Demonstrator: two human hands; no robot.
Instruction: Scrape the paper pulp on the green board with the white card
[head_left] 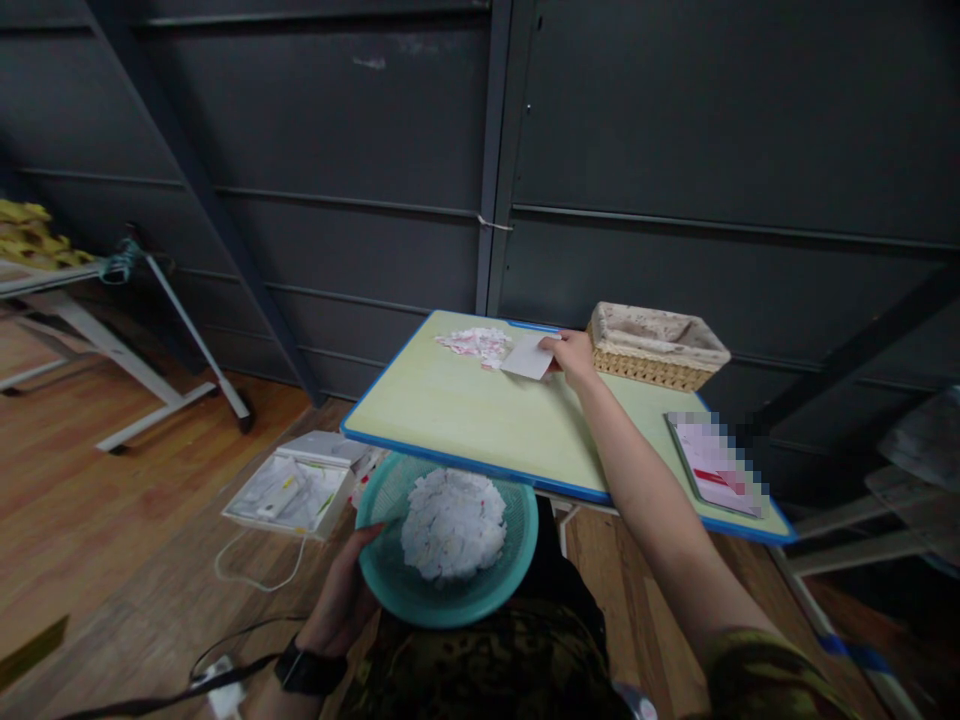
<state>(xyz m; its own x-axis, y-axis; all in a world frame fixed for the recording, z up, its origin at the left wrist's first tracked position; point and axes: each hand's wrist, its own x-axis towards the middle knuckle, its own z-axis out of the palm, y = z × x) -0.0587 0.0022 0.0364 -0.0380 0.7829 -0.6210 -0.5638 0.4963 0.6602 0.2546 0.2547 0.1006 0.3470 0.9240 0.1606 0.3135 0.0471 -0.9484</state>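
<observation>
Before you lies a blue-edged, pale-yellow tabletop (450, 420), and at its near edge your left hand (349, 575) grips a teal mesh colander (450, 606) by the left rim, thumb over it, other fingers mostly hidden. A cloth-lined wicker basket (652, 369) stands near your right wrist, and torn white paper (454, 525) is heaped in the colander. Beside smaller paper scraps (474, 343), your right hand (574, 357) pinches a white card (527, 357), fingers closed on its right edge.
</observation>
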